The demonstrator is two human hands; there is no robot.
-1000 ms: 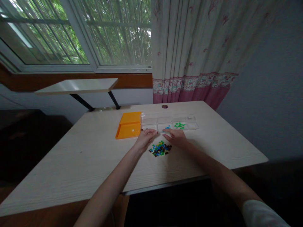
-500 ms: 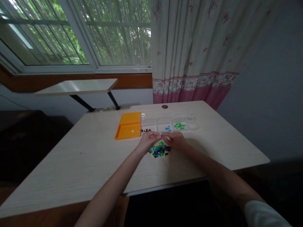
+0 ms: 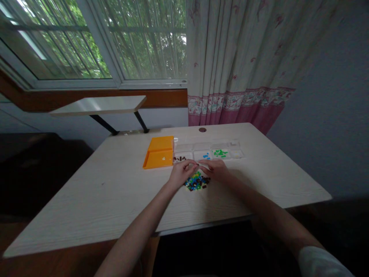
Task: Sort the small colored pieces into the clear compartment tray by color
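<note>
My left hand (image 3: 181, 172) and my right hand (image 3: 216, 169) meet fingertip to fingertip above the table, both closed in a pinch. A small dark piece (image 3: 198, 164) shows between their fingertips; its exact shape is too small to tell. Just below the hands lies a pile of tiny building bricks (image 3: 197, 182) in brown, blue, green, yellow and white. Behind them is a clear compartment tray (image 3: 201, 146). It holds brown bricks (image 3: 180, 158) on the left, partly hidden by my left hand, blue bricks (image 3: 206, 156) in the middle and green bricks (image 3: 220, 153) farther right.
An open orange case (image 3: 152, 160) with a few white bits in it stands left of the tray. A raised shelf (image 3: 100, 104) on black legs is at the table's back left. A round cable hole (image 3: 202, 130) is near the back edge, before the curtain (image 3: 225, 77).
The view has shifted slightly, so the table sits a little farther right. My hands stay together at the same place, with the left fingers slightly re-posed around the small dark piece.
</note>
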